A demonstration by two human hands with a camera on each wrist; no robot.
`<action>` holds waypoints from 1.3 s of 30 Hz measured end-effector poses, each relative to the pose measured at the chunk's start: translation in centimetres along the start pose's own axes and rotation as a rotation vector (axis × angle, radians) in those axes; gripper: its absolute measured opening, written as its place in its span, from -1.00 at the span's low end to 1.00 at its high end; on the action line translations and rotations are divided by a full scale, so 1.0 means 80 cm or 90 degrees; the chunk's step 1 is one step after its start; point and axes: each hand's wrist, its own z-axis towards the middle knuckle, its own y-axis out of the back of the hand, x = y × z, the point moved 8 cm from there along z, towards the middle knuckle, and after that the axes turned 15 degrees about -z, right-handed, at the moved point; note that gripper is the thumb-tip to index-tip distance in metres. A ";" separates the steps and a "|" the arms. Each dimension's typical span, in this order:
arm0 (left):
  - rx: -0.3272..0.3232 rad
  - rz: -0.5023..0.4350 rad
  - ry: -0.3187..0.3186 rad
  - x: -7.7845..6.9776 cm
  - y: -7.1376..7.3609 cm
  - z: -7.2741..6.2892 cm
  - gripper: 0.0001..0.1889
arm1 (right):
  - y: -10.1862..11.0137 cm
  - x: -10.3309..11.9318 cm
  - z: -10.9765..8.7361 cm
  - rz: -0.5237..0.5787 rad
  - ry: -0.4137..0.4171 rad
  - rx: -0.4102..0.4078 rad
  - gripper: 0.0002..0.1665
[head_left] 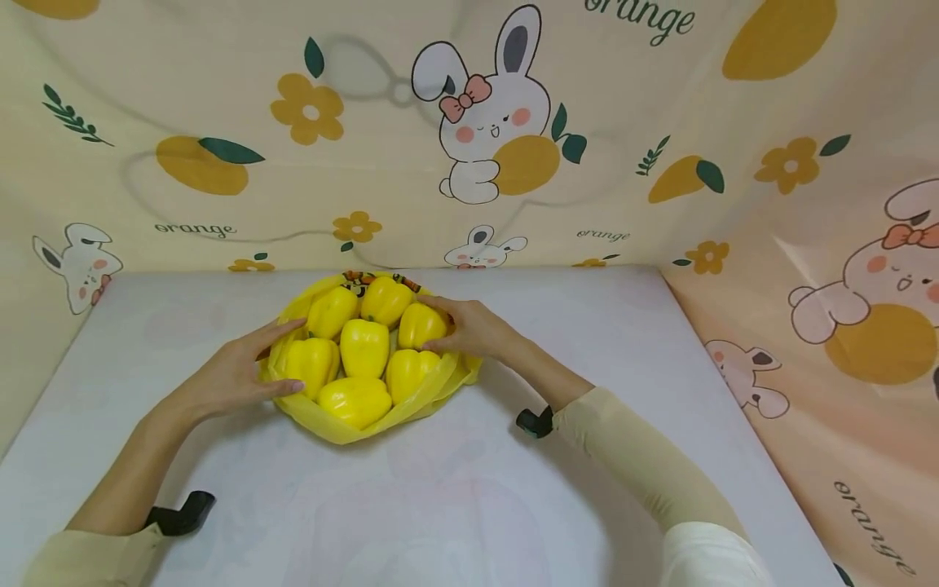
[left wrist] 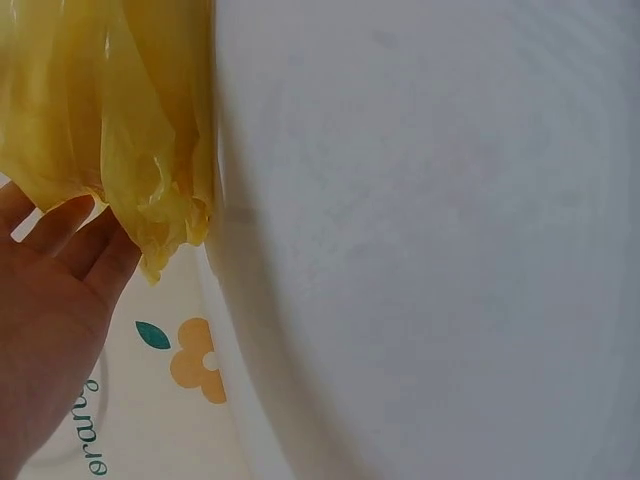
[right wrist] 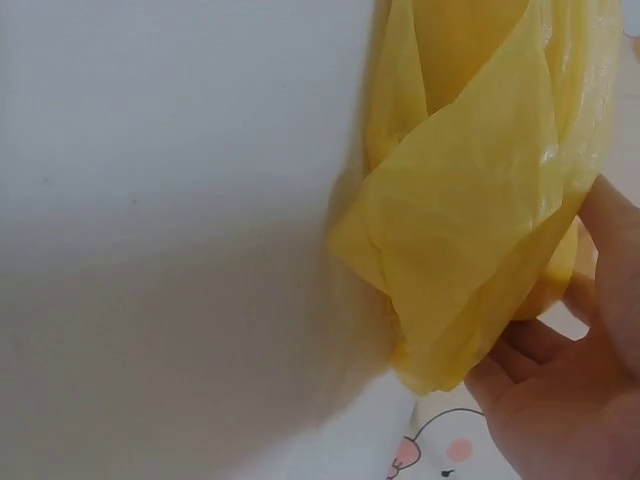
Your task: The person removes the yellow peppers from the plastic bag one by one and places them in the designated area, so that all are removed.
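In the head view several yellow bell peppers (head_left: 364, 349) sit close together inside a yellow plastic bag (head_left: 330, 430), its mouth spread wide and its rim folded down around them. My left hand (head_left: 227, 377) touches the bag's left side, with thumb and forefinger spread over the rim. On the other side, my right hand (head_left: 480, 328) rests around the bag's right edge, its thumb and forefinger beside the rightmost pepper (head_left: 421, 326). Both wrist views show fingers against the crumpled bag wall (left wrist: 150, 120), (right wrist: 460, 220); some fingertips are hidden behind it.
The bag stands on a white table (head_left: 455, 505) near its back edge. Behind and to the right hangs a cream cloth (head_left: 396, 163) printed with rabbits, flowers and oranges. A black device (head_left: 182, 514) sits at the left wrist, and another black device (head_left: 535, 422) at the right.
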 end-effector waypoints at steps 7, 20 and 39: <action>-0.001 -0.004 -0.010 -0.002 0.000 0.000 0.00 | -0.005 0.000 -0.001 0.048 0.000 -0.006 -0.13; 0.003 -0.001 0.002 -0.001 -0.001 0.003 0.05 | 0.000 0.000 0.006 0.003 0.001 -0.041 -0.10; -0.001 0.001 0.005 0.003 -0.001 0.002 0.05 | 0.035 -0.007 -0.016 0.172 0.005 -0.112 -0.19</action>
